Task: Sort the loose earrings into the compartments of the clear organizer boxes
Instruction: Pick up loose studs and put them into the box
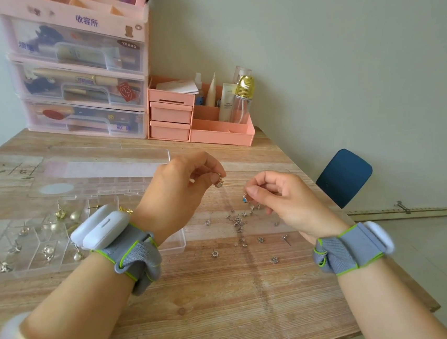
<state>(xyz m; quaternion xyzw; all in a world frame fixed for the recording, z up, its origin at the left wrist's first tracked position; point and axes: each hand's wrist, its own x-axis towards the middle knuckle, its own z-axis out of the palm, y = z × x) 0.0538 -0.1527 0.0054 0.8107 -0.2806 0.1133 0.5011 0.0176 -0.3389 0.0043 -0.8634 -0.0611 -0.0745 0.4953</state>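
With the left hand [183,184] pinching a silvery earring [219,182] and the right hand [279,196] pinching a blue one [245,199], lower each gently into the clear organizer box [174,246].

Small silver loose earrings [238,222] lie scattered just right of the clear organizer box [174,246].

both forearms extend forward from the lower edge of the view, bare, each with a grey strap edged in green at the wrist. left hand [180,184]: raised, back of hand toward the camera, fingers curled, thumb and fingertips pinching a small item at the tips. right hand [280,199]: slightly lower and to the right, fingers curled inward, thumb and forefinger pinching a small item. the two hands are near each other but apart. a pale bangle sits on the left forearm.
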